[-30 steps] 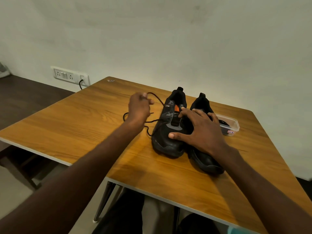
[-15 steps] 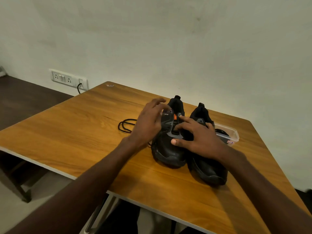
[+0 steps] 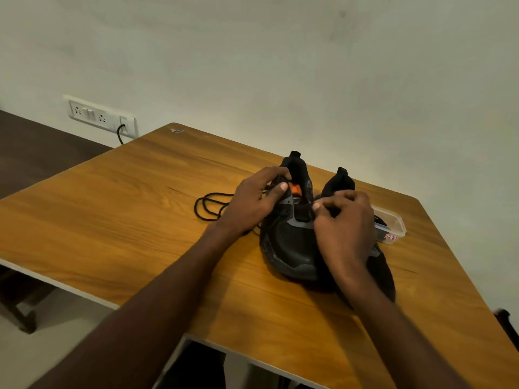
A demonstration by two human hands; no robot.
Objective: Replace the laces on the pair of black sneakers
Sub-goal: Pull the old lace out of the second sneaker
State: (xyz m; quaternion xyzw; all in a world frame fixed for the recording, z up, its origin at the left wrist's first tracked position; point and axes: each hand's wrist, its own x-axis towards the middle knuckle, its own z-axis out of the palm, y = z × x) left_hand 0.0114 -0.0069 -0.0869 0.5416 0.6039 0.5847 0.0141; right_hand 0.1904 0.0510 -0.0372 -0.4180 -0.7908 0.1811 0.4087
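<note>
Two black sneakers stand side by side on the wooden table (image 3: 112,220), toes toward me. The left sneaker (image 3: 289,242) has grey trim and an orange tab at the tongue. My left hand (image 3: 252,203) grips its left eyelet edge, thumb on top. My right hand (image 3: 345,223) has curled fingers pinching at the right side of that sneaker's throat, and it covers much of the right sneaker (image 3: 384,270). A loose black lace (image 3: 209,210) lies coiled on the table just left of my left hand.
A clear plastic container (image 3: 393,223) with something dark inside sits behind the right sneaker near the table's right edge. A wall socket strip (image 3: 101,115) with a plugged cable is at the back left. A dark bench lies far left.
My left hand let the black lace drop on the table and moved right onto the left sneaker. My right hand went from lying flat on the shoe to pinching at its throat.
</note>
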